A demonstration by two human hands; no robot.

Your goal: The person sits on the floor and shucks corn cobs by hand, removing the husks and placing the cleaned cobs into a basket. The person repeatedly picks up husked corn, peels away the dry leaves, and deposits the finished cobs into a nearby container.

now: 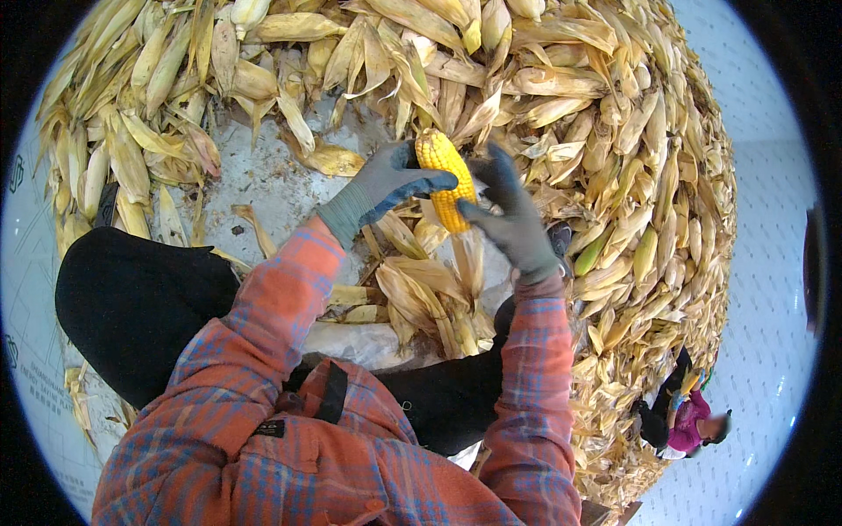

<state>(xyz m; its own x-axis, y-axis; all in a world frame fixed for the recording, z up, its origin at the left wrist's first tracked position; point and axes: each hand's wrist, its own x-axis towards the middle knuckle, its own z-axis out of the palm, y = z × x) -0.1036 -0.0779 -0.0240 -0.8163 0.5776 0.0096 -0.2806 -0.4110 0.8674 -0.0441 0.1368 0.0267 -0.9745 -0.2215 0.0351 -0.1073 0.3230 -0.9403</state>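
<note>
A bare yellow ear of corn [446,177] is held up in front of me, its kernels showing and one end pointing away. My left hand [385,184], in a grey glove with a blue palm, grips it from the left with the thumb across it. At its other side is my right hand [516,214], gloved alike. Its fingers are spread and blurred, and the thumb tip meets or overlaps the ear's lower edge. Pale husk [468,260] hangs or lies just below the ear; whether it is attached I cannot tell.
A big heap of unshucked corn [631,177] curves around the front and right. Loose husks [421,289] lie between my legs on the pale, dirty floor [263,171]. At the far right another person [691,421] sits by the heap, near a pale wall [763,263].
</note>
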